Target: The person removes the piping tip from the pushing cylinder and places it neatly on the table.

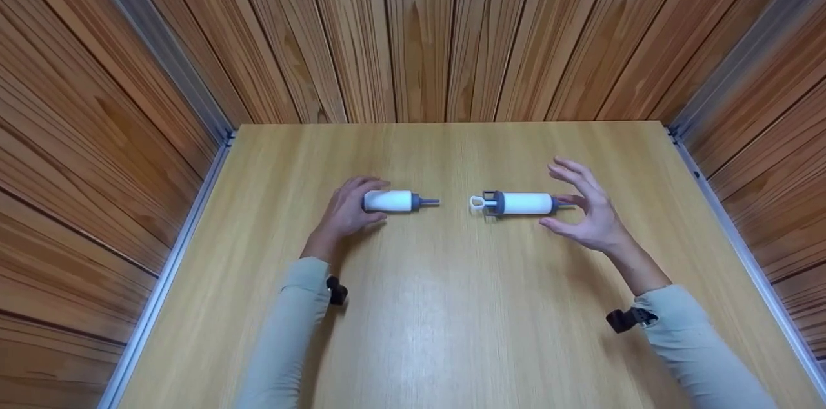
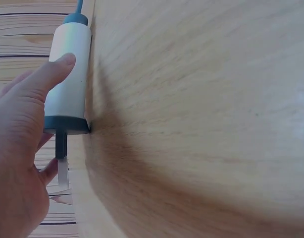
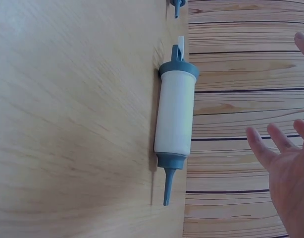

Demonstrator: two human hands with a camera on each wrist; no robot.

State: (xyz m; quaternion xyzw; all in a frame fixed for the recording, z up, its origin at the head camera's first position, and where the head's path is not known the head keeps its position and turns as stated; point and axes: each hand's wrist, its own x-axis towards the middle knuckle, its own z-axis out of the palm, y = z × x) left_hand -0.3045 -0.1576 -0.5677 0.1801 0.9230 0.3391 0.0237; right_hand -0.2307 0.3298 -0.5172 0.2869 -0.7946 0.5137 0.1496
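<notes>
My left hand (image 1: 352,208) grips a white syringe (image 1: 395,201) with blue-grey end caps and a thin nozzle that points right. In the left wrist view its thumb lies across the white barrel (image 2: 68,96), and the plunger end shows below the cap; some fingers are hidden behind it. A second, similar syringe (image 1: 528,203) lies on the table to the right, its ring handle toward the left and its nozzle toward my right hand (image 1: 590,212). That hand is spread with fingers apart beside the nozzle end. In the right wrist view a gap separates the fingers from this syringe (image 3: 176,114).
Both syringes are on a light wooden table (image 1: 426,319). Wood-plank walls (image 1: 419,35) stand at the back and both sides, with grey metal rails (image 1: 161,286) along the table's side edges. Dark wrist cameras (image 1: 337,291) sit at the cuffs.
</notes>
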